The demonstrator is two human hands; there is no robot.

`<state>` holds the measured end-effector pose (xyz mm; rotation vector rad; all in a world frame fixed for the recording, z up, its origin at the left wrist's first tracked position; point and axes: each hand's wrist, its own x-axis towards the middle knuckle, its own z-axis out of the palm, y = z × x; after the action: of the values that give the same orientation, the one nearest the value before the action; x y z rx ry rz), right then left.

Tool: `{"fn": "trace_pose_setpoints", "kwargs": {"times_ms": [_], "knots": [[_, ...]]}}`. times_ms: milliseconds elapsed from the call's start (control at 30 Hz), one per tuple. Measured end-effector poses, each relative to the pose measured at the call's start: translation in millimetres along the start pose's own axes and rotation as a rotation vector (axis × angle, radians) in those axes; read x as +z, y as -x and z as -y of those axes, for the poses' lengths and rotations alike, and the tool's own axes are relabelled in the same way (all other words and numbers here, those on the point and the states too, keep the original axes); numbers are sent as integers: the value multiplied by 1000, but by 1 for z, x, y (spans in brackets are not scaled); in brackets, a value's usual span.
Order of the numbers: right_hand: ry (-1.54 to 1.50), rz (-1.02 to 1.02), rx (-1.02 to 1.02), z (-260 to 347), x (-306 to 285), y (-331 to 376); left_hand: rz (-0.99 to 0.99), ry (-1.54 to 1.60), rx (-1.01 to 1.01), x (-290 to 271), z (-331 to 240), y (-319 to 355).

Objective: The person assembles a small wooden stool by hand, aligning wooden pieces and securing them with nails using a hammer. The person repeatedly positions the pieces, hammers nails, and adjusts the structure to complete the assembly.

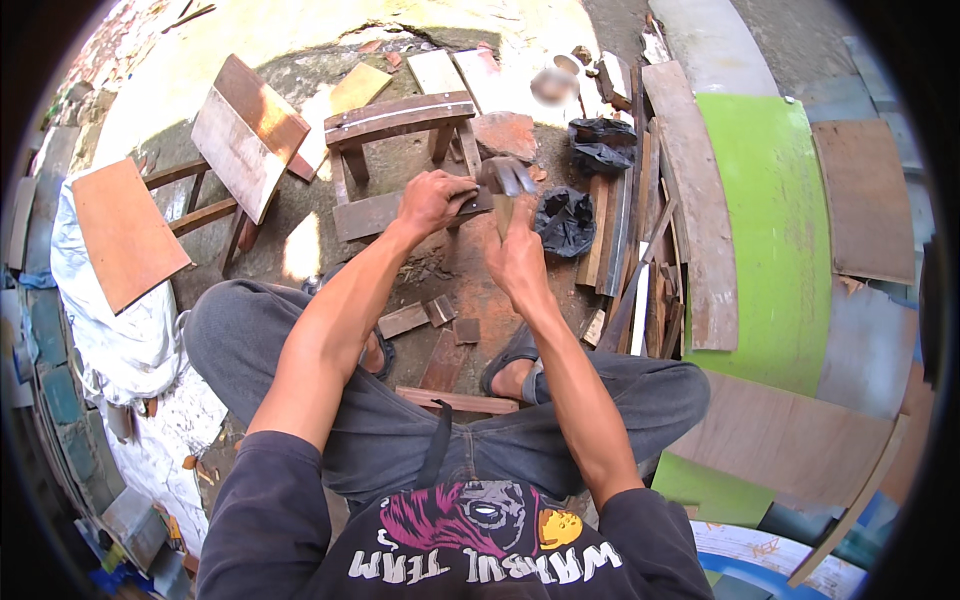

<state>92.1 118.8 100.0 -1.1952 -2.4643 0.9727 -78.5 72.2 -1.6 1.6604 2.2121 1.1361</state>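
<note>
Far left, a white sack (120, 330) with an orange-brown board (125, 232) lying on it; just beside it a small wooden stool (240, 140) with a tilted plywood seat. Centre, a low wooden bench frame (400, 118) stands on the bare ground. In front of it a dark plank (372, 214) rests flat on the ground, and the left hand (432, 200) presses down on its right end, fingers curled over the top edge, gripping the wood. Right hand (518, 258) sits just beside it, fingers wrapped tight around the pale handle of a claw hammer (508, 180), whose metal head hangs directly above the plank end, very near the left hand's knuckles. Small offcuts (425, 315) lie between the sandalled feet. Further right, black plastic bags (566, 222), then a heap of long scrap boards (640, 250) and a curved green panel (770, 230). Risk as judged: the hammer head works so near the holding hand that a glancing blow could catch the fingers; the plank is braced only by hand pressure, so it may skid or kick up on the uneven ground.
</note>
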Motion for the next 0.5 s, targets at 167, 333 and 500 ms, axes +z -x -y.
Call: {"fn": "trace_pose_setpoints", "kwargs": {"times_ms": [167,333,500], "knots": [[31,51,34,-3,-10,-6,-20,41,19,-3,-4,0],[-199,-111,-61,30,-20,6,-42,74,23,0,0,2],[111,55,16,2,-1,-1,111,9,-1,-3,7,2]]}}
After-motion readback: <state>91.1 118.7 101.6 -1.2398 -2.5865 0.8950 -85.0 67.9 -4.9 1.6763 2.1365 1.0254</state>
